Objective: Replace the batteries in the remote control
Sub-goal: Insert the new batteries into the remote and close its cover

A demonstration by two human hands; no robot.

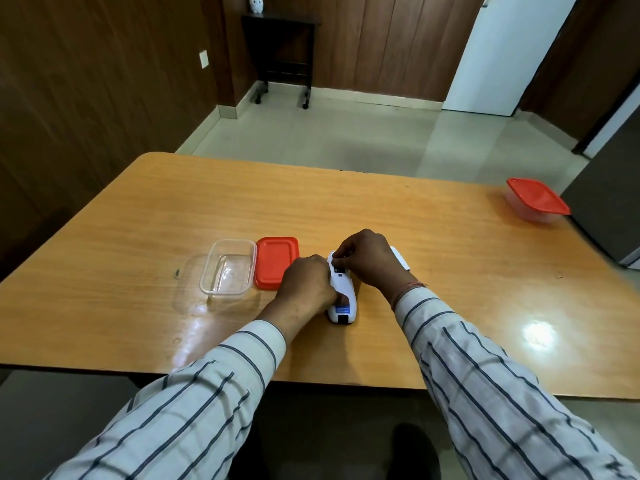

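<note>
A white remote control (343,299) lies face down on the wooden table (138,220), its back up and a blue label near its near end. My left hand (306,284) grips its left side. My right hand (367,259) is over its far end, fingertips pinched at the dark battery compartment; what they hold is hidden. A white flat piece (401,259), perhaps the battery cover, pokes out behind my right hand.
A clear empty plastic box (228,268) and its red lid (277,261) lie just left of my hands. A closed red-lidded box (535,200) stands at the table's far right, next to a grey cabinet (609,202).
</note>
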